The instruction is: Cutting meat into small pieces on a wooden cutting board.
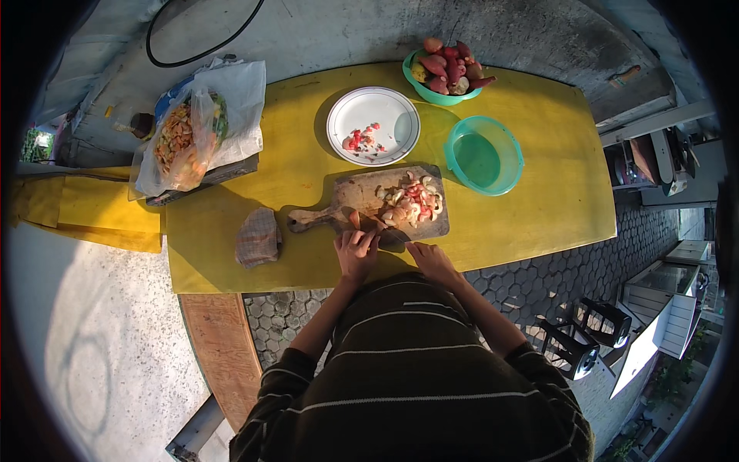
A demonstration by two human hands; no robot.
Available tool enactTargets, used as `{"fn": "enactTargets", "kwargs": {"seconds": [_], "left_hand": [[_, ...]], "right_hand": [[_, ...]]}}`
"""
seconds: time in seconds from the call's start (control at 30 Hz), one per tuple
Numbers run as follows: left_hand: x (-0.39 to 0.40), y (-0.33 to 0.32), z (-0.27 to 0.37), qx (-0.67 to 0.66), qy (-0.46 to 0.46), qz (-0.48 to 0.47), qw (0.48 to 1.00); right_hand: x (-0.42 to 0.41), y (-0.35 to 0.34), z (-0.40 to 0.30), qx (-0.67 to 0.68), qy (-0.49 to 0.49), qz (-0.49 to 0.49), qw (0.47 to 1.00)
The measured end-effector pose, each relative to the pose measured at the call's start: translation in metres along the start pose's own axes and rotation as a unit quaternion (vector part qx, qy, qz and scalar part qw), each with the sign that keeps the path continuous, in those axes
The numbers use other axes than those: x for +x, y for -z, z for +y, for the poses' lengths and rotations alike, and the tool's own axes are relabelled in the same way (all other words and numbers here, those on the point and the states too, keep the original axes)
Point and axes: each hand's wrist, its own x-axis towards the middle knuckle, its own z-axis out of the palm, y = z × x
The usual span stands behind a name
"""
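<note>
On the near edge of a wooden cutting board, my left hand has its fingers curled over a pale piece of fruit. My right hand grips a knife whose thin blade points left toward that piece; its handle is hidden in my fist. Another orange-brown piece lies just past my left fingertips. A pile of cut pink and whitish fruit pieces covers the board's right part. Beyond the board is a white plate with small red and dark scraps.
A green bowl of red-skinned fruits stands at the back, nearer a turquoise tub. A folded checked cloth lies left on the yellow table. Plastic bags of chopped food sit at the far left. Behind rises a grey wall.
</note>
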Motion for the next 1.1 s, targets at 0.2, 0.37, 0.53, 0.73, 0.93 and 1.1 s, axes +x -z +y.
{"fn": "enactTargets", "kwargs": {"seconds": [0.2, 0.37, 0.53, 0.73, 0.93, 1.1], "left_hand": [[-0.004, -0.009, -0.006, -0.003, 0.004, 0.009, 1.000], [-0.003, -0.008, -0.005, -0.008, 0.007, 0.013, 1.000], [0.000, -0.008, -0.003, 0.003, 0.002, 0.004, 1.000], [0.019, -0.011, -0.002, 0.051, -0.048, 0.019, 0.997], [0.050, -0.016, -0.011, 0.071, -0.072, 0.016, 0.995], [0.053, 0.006, -0.018, 0.033, 0.083, 0.082, 0.993]], "right_hand": [[0.007, 0.005, -0.023, 0.052, -0.255, -0.156, 0.953], [0.015, 0.005, -0.027, 0.065, -0.295, -0.139, 0.943], [0.007, -0.031, 0.009, 0.110, -0.113, 0.012, 0.987], [0.046, 0.031, 0.009, 0.494, -0.390, -0.186, 0.755], [0.041, 0.029, 0.004, 0.290, -0.246, -0.031, 0.924], [0.010, -0.001, 0.007, 0.028, -0.045, -0.041, 0.998]]}}
